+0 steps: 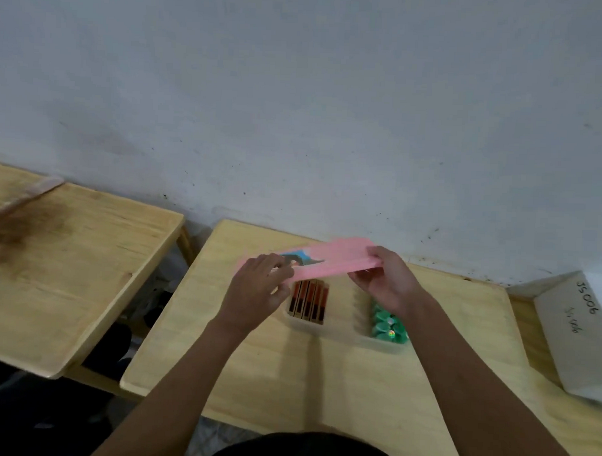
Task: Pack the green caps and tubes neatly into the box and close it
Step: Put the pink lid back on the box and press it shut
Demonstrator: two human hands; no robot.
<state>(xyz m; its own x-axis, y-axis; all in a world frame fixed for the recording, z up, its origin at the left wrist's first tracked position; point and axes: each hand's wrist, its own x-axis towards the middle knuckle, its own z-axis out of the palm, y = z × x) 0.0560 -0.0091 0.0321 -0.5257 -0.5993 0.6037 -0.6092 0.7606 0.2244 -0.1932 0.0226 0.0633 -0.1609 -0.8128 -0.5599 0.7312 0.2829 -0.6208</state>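
The left hand (260, 284) is pinching one end of the pink lid (339, 261) and the right hand (388, 282) is gripping the other, while the box (340, 333) is sitting on the table (287, 381) just below the grip, tubes (309, 301) under the left hand, caps (386, 324) under the right.

One clear tray (337, 333) — in its left part about five amber tubes (309, 301), in its right part several green caps (386, 324), too bunched to count. One pink lid (336, 259) above the tray, one white box (569, 332) to its right.
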